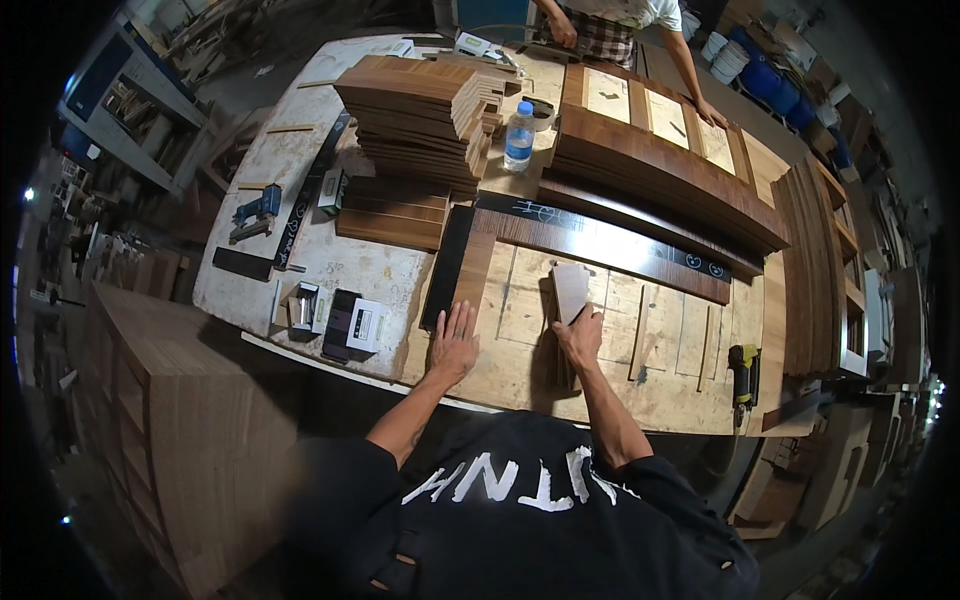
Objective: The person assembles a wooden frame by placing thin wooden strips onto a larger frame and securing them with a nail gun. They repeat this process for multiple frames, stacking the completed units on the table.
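My left hand (455, 345) lies flat, fingers spread, on a pale plywood panel (610, 360) near the bench's front edge, just below a dark wooden strip (463, 265). My right hand (580, 337) grips a small pale wooden piece (570, 290), held upright over a short stack of dark thin boards (555, 350) on the same panel. Thin slats (640, 345) lie to the right of that hand.
A tall stack of brown veneered boards (420, 115) and a water bottle (518, 137) stand farther back. A nail gun (745, 372) rests at the right edge, small boxes (350, 322) at the left. Another person (610, 30) works at the far side. A wooden cabinet (170, 420) stands lower left.
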`<move>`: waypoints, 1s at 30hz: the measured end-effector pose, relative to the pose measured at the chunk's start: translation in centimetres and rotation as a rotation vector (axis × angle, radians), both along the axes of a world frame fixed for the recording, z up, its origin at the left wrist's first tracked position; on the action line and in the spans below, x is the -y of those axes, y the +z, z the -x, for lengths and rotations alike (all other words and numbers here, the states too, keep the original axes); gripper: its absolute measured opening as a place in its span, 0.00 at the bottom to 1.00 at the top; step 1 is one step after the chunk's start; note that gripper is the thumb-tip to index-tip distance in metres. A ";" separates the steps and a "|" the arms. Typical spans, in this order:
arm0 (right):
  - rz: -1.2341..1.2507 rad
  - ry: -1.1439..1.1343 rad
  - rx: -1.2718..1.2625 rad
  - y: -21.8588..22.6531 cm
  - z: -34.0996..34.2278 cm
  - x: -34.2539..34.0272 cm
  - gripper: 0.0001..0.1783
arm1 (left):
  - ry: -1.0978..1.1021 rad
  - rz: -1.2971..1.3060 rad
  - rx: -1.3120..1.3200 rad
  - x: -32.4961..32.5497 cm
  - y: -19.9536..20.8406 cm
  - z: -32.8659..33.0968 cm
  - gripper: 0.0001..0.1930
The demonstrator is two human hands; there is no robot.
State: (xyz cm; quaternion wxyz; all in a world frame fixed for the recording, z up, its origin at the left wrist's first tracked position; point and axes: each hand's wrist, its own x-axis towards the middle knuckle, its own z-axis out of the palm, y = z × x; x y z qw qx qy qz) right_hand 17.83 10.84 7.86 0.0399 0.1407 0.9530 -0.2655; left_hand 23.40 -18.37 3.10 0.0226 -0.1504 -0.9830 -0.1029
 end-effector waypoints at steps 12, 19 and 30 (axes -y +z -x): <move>0.003 -0.013 -0.001 -0.2 5.1 -0.1 0.44 | 0.023 0.008 0.040 -0.4 0.2 0.4 0.38; 0.175 -0.153 -0.008 1.8 5.3 -5.2 0.44 | 0.046 0.080 0.132 -0.9 0.3 0.6 0.38; -0.140 -0.422 0.061 1.5 -1.8 -20.6 0.37 | 0.048 0.073 0.073 -1.0 0.8 0.4 0.37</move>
